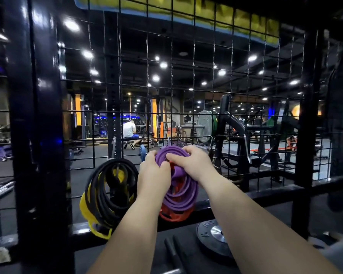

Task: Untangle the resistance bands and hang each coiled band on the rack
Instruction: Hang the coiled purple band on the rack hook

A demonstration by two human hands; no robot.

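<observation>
Head view: the left hand (153,173) and right hand (188,163) both grip the top of the purple band (183,192). It hangs straight down below them, right against the wire rack (186,91) just behind.

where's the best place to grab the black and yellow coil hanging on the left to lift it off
Probably the top arc of the black and yellow coil, from the front: its strands bunch there where it hangs on the wire grid, and the open middle lets fingers hook under. Both the left hand and right hand grip the purple coil.
</observation>
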